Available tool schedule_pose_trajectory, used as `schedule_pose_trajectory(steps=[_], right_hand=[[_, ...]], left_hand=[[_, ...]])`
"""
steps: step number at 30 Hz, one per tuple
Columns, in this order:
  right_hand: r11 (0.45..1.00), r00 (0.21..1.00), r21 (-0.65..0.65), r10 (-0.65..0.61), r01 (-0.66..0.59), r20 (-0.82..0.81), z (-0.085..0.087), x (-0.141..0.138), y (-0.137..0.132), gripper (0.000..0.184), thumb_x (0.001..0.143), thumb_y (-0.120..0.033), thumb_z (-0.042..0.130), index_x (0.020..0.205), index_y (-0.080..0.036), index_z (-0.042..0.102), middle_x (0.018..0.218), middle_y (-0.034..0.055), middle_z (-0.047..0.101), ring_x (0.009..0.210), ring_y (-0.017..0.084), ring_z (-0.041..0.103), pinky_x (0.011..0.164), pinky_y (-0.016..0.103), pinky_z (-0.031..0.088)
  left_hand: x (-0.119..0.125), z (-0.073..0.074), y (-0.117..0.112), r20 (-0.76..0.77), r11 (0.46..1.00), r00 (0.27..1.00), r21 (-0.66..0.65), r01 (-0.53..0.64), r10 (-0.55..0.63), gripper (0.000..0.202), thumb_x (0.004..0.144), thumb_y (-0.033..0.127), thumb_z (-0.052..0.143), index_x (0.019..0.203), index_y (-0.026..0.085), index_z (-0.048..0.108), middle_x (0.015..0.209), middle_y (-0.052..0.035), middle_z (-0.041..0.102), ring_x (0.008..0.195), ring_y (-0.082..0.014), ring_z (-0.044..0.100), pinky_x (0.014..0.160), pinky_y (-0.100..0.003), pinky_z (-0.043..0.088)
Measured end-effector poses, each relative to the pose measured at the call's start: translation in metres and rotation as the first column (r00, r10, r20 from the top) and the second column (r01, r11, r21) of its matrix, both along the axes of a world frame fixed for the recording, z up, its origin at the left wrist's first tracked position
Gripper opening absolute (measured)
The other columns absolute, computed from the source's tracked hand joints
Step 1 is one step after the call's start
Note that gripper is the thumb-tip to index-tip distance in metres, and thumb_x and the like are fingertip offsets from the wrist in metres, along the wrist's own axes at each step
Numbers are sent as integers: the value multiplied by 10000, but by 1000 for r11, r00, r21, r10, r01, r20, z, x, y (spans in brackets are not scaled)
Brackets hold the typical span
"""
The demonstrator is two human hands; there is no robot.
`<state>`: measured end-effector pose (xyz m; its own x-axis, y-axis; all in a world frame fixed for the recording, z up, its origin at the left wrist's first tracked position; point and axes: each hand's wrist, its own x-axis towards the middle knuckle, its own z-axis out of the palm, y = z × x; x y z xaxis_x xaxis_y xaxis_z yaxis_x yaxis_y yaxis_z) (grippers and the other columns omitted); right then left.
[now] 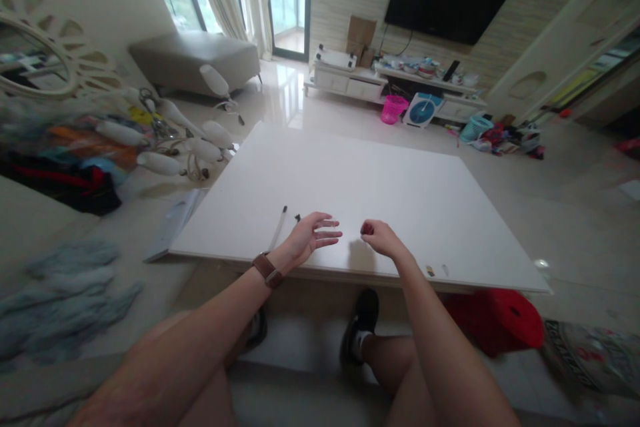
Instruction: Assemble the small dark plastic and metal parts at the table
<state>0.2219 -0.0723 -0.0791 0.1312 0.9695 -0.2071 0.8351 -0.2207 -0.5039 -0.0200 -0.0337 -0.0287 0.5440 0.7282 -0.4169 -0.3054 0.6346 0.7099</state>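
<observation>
A large white board (380,193) lies flat and low in front of me. My left hand (313,237), with a brown watch strap on the wrist, hovers over its near edge with fingers stretched out and nothing in them. My right hand (377,237) is a hand's width to the right, fingers curled together in a pinch; what they hold, if anything, is too small to make out. A thin pale rod (278,229) and a tiny dark piece (297,217) lie on the board just left of my left hand.
A red roll (495,320) lies under the board's near right corner. Small bits (436,271) sit near that edge. A chandelier with white shades (190,140) and clutter lie on the floor at left. A TV cabinet (395,83) stands at the far wall.
</observation>
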Motion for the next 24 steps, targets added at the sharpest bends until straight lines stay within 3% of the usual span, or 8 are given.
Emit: schedule_pose_trajectory(steps=[3,5,8,12,19,24], right_hand=[[970,976,238,2,51,-218,21,-19,4,51,787,-230,598,820,-203,625,811,17,677,756,156,609,682,261,469],[924,898,345,5,164,-440,30,-30,5,100,761,-288,652,785,-205,602,742,-2,643,687,152,586,640,270,463],[871,733,366,10,327,-680,36,-43,4,197,708,-314,728,787,-208,583,714,-20,630,650,143,590,642,278,472],[839,586,324,8,437,-810,41,-55,0,241,683,-314,765,853,-200,638,773,-9,661,709,155,650,702,301,504],[895,633,298,23,332,-774,51,-65,1,170,709,-312,753,826,-191,730,782,39,735,764,197,681,742,336,530],[865,764,422,75,269,-641,52,-64,3,114,749,-261,708,847,-208,730,849,34,746,803,193,678,734,325,516]], left_hand=[[2,1,2,-18,999,999,5,-32,32,151,857,252,558,949,137,590,1098,-162,681,808,-248,745,757,-347,596],[3,1,2,-32,999,999,9,-37,38,164,863,253,548,968,135,591,1101,-164,682,804,-246,745,755,-345,596],[5,0,1,-26,999,999,14,-46,47,196,874,265,529,1000,130,595,1098,-171,685,800,-244,744,759,-351,594],[8,-5,-3,-22,998,998,7,-62,62,222,868,292,549,1011,132,606,1099,-174,687,804,-245,741,772,-362,589],[13,-6,1,20,1000,999,-2,-29,29,211,863,286,558,989,132,626,1079,-174,701,807,-245,740,793,-367,582],[15,-6,7,43,998,999,63,19,-22,201,884,303,560,980,140,629,1039,-162,711,809,-254,738,752,-370,584]])
